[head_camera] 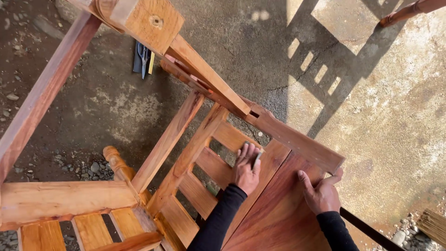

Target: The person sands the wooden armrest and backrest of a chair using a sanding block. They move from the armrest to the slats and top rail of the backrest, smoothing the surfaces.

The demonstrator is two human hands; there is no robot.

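Sandpaper (257, 158): a small folded piece, pinned under the left fingers against the panel's edge by the slats.
Left hand (246, 168): flat, fingers stretched, pressing down so the paper bites.
Right hand (321, 191): spread on the panel (283, 214), thumb hooked on the rail (297, 139), holding nothing, steadying the chair.
Chair: tipped over on concrete (381, 116), panel facing up.
Tools (143, 58): lying well apart.

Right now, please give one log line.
left hand: pressing small pad on slat | right hand: flat on wooden panel | pliers on ground
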